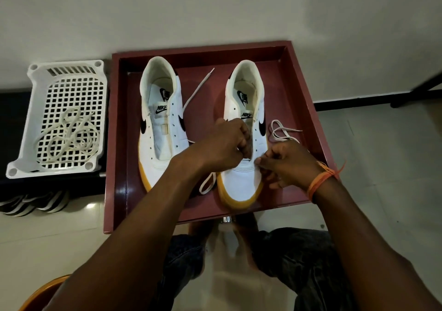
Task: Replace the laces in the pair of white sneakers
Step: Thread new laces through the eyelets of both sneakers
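Two white sneakers with yellow soles stand side by side in a dark red tray (308, 100), toes toward me. The left sneaker (162, 124) has no lace in its eyelets. Over the right sneaker (244, 179), my left hand (224, 145) curls its fingers at the lowest eyelets and tongue. My right hand (284, 165) pinches a white lace at the shoe's right side. That lace (279, 131) loops loosely on the tray to the right. Another stretch of white lace (196, 90) lies between the shoes, with a loop (207, 184) near the toes.
A white perforated plastic basket (31, 110) left of the tray holds a coil of off-white laces (69, 136). Black-and-white striped shoes (35, 203) lie on the floor below it. My knees are under the tray's near edge. An orange object shows at the bottom left.
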